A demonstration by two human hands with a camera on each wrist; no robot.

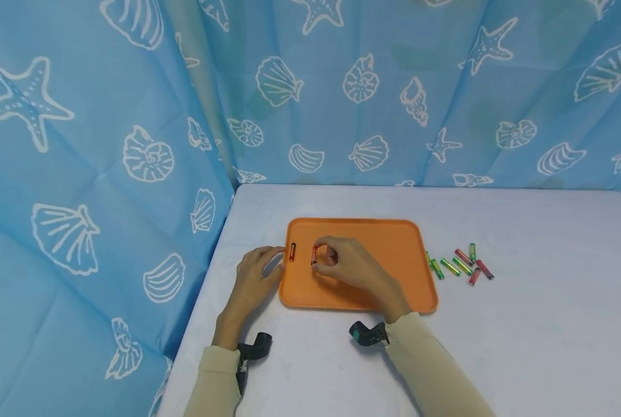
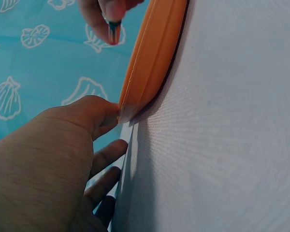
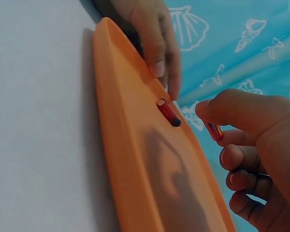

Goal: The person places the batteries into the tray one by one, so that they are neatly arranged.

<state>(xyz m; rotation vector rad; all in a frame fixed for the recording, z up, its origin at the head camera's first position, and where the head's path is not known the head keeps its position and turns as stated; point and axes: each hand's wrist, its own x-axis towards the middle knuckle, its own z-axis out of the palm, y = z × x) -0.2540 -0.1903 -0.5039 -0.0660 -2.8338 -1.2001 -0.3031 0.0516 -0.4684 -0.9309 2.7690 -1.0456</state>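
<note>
Here's the right hand (image 1: 354, 263), thumb and index finger pinching a small red battery (image 1: 314, 255) by its ends, holding it just above the orange tray (image 1: 383, 237); the other three fingers curl loosely behind, below the pinch in the right wrist view. Over to the left hand (image 1: 253, 275): its fingertips touch the tray's near rim on that side, the remaining fingers bent a little and spread apart, outside the edge. And just past those left fingertips, inside the rim, a second battery (image 1: 292, 252), red and black, lies flat, between them and the right hand's pinch. Well to the right of the pinching fingers, just off the tray, a scatter of green and red batteries (image 1: 450, 267) sits on the white table (image 1: 550, 289). Beyond both sets of fingers, a blue curtain (image 1: 425, 35) hangs, patterned with white shells and starfish.
</note>
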